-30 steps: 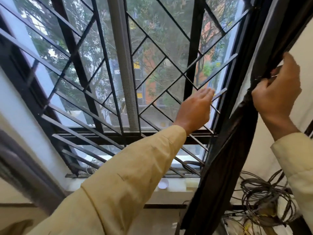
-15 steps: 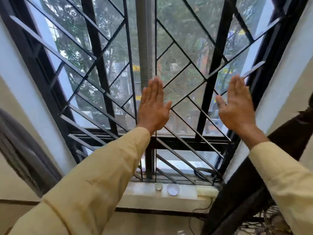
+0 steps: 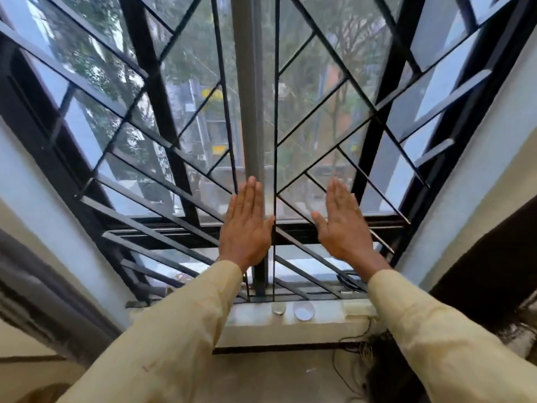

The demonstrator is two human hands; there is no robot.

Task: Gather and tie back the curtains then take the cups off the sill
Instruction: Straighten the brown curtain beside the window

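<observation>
Both curtains hang gathered at the window's sides: the left curtain (image 3: 43, 301) by the left wall, the right curtain (image 3: 488, 257) by the right wall. No tie is visible, so tying cannot be confirmed. Two cups (image 3: 293, 309) stand on the sill (image 3: 250, 315), untouched; removal is judged outstanding. The left hand (image 3: 247, 228) and right hand (image 3: 343, 228) are raised before the grille (image 3: 174, 193), each grip flat, fingers extended and empty. The cups lie below and between both hands, well apart from either.
</observation>
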